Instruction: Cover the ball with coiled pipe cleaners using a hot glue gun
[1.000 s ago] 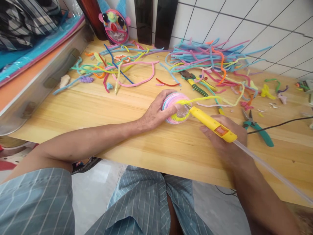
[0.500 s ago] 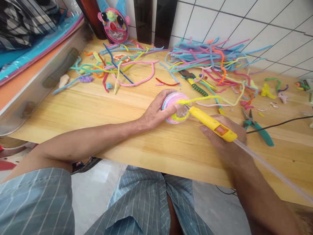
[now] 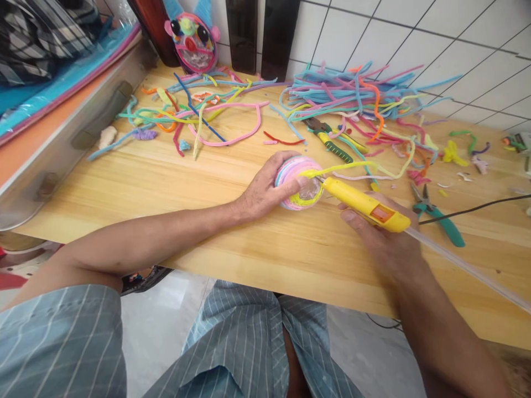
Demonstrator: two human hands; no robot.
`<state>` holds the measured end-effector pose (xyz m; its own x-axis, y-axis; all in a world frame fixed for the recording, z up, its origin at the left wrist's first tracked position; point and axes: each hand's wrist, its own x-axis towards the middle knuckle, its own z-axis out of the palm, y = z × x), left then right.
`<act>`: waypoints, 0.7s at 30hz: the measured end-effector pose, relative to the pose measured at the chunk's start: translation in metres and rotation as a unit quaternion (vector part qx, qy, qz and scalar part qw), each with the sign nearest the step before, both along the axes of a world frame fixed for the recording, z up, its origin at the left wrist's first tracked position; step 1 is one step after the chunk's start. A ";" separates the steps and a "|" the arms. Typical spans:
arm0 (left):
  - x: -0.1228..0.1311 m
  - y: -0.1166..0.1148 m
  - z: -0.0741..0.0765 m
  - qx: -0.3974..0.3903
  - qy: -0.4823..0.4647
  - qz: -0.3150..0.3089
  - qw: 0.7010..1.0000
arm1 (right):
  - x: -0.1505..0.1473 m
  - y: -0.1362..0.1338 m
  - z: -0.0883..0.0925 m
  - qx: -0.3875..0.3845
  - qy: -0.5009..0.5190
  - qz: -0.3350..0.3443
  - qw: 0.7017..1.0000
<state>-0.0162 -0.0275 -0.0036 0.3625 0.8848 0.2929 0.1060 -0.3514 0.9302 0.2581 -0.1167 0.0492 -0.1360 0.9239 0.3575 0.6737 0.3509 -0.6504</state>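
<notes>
My left hand (image 3: pixel 271 185) is wrapped round a small clear cup (image 3: pixel 309 190) covered in rings of pink, blue, lilac and yellow pipe cleaner. The left thumb presses on its rim, where a yellow pipe cleaner (image 3: pixel 346 166) lies and trails off to the right. In my right hand (image 3: pixel 384 235) is a yellow hot glue gun (image 3: pixel 360 202) with an orange switch and a long clear glue stick at its back. The metal nozzle points at the cup's rim, close to the left thumb; whether it touches cannot be made out.
A heap of pipe cleaners (image 3: pixel 344 91) lies at the back, with more scattered left. Yellow-green pliers (image 3: pixel 332 141) lie behind the cup, teal pliers (image 3: pixel 440 215) to the right by a black cable (image 3: pixel 477 209). A pipe-cleaner figure (image 3: pixel 194 44) stands at the wall; a plastic box (image 3: pixel 74 132) is left.
The glue gun has shifted slightly to the right, and its rear end is a little higher. My left hand and the cup have stayed in place.
</notes>
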 end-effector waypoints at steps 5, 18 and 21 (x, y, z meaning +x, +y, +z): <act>0.000 0.000 -0.001 0.006 0.000 0.001 1.000 | 0.002 0.001 0.000 -0.011 0.018 0.006 1.000; 0.000 0.001 -0.002 0.006 0.002 -0.002 1.000 | 0.002 -0.002 0.000 -0.008 0.001 -0.001 1.000; 0.000 0.000 -0.002 0.002 0.000 -0.001 1.000 | 0.003 -0.001 -0.001 -0.010 0.005 -0.003 1.000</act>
<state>-0.0166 -0.0271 -0.0053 0.3650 0.8824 0.2969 0.1058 -0.3561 0.9284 0.2609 -0.1181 0.0483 -0.1278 0.9314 0.3407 0.6688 0.3346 -0.6639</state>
